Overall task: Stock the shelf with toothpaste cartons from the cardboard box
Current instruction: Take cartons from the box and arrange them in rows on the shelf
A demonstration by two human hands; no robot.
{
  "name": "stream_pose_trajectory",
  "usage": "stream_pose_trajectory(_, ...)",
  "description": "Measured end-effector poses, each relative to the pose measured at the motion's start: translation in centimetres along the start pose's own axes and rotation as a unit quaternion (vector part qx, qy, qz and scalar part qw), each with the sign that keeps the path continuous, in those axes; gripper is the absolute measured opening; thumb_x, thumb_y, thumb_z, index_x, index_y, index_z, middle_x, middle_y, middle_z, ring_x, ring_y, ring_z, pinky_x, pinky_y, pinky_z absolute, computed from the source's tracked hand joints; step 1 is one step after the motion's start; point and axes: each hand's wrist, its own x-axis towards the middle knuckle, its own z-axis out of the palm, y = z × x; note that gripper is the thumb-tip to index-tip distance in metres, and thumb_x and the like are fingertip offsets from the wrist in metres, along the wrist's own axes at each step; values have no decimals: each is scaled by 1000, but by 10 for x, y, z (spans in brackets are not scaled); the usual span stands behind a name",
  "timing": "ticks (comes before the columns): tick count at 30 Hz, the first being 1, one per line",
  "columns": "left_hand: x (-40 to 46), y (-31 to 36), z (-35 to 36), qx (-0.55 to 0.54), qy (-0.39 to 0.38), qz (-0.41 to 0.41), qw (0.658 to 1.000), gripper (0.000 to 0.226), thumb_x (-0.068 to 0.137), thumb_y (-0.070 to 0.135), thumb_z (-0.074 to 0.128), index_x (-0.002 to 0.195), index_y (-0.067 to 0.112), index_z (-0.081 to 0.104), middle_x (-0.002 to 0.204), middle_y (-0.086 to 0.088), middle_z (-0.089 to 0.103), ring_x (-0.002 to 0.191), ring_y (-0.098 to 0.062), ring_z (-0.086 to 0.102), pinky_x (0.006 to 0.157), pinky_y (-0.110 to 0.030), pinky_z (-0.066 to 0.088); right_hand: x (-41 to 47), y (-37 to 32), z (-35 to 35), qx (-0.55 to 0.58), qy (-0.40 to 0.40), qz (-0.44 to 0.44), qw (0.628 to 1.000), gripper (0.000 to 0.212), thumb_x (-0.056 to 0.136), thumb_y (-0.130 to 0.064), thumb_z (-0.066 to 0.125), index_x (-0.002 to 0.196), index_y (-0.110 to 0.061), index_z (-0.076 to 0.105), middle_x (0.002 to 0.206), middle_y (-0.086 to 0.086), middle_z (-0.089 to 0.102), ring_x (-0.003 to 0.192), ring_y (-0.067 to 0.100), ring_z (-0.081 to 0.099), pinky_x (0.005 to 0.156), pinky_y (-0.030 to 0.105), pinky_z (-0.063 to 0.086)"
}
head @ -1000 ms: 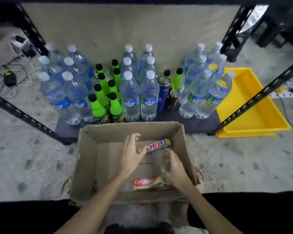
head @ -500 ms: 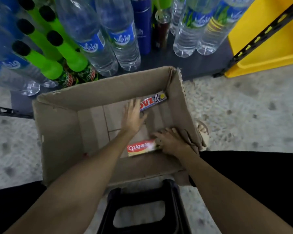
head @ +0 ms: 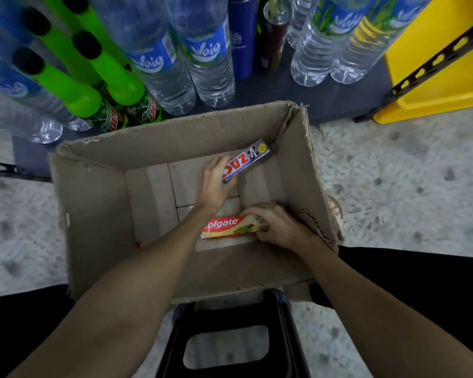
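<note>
— Nearest the camera, what sits under the forearms?

— A black stool (head: 231, 347), its seat cut-out showing the floor. Just past it stands the cardboard box (head: 93, 203), open at the top, tight against the front edge of the low shelf (head: 336, 98) — probably so each carton has only a short trip out.

— And the hands?

— Both are down inside the box. The right hand (head: 280, 227) lies over the right end of the Colgate carton (head: 228, 227), which rests flat on the box floor by the near wall. Its fingers curl round that end, thumb side toward the lettering, so I judge it a grip about to lift.

— The left one?

— The left hand (head: 213, 184) is farther in, at the near end of the grey carton (head: 247, 160). That carton is tilted, its far end up toward the far right corner of the box. The fingers wrap the lower end from the left; the pads are hidden beneath it, though the curl reads as a hold.

— Why one carton each?

— Two seem to be all that remains, so one lift could empty the box.

— Beyond it?

— Water bottles (head: 202, 50), green bottles (head: 74, 85), a dark blue can (head: 242, 36) crowd the shelf; bare board shows on the right, near a yellow tray (head: 434, 96).
</note>
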Motion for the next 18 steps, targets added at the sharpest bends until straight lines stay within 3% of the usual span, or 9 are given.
stream_pose_trajectory(8, -26, -4, -47, -13, 45, -8, 999, 55, 90, 26, 72, 142, 17, 55, 120, -3, 66, 107, -20, 58, 91, -43, 50, -20, -21, -16, 73, 84, -6, 994, 64, 66, -36, 71, 125, -54, 58, 127, -7, 61, 122, 20, 52, 106, 41, 46)
stream_pose_trajectory(13, -52, 10, -94, -104, 105, -38, 988, 52, 90, 35, 74, 138, 20, 60, 119, 5, 68, 106, -10, 59, 93, -36, 51, -43, -54, -50, 42, 124, -51, 990, 61, 67, -32, 70, 125, -47, 61, 120, -11, 67, 115, 18, 52, 109, 37, 41)
stream_pose_trajectory(15, -60, 19, -116, -125, 132, -31, 983, 50, 87, 35, 76, 134, 22, 63, 118, 6, 69, 106, -10, 60, 95, -40, 51, -54, -74, -75, 21, 146, -71, 986, 63, 67, -26, 73, 127, -42, 64, 115, -10, 70, 109, 18, 54, 105, 24, 39)
stream_pose_trajectory(17, -64, 30, -141, -117, 156, -7, 981, 50, 85, 37, 78, 132, 25, 64, 117, 7, 70, 104, -13, 61, 95, -45, 50, -65, -95, -104, 2, 176, -99, 980, 65, 66, -17, 78, 128, -35, 67, 110, -8, 71, 99, 9, 52, 92, 4, 34)
stream_pose_trajectory(18, -66, 37, -156, -112, 169, 10, 979, 51, 85, 39, 78, 132, 26, 64, 116, 7, 70, 103, -15, 62, 95, -47, 50, -72, -107, -119, -6, 186, -110, 976, 65, 66, -14, 80, 127, -31, 69, 108, -7, 70, 96, 7, 52, 89, 1, 32)
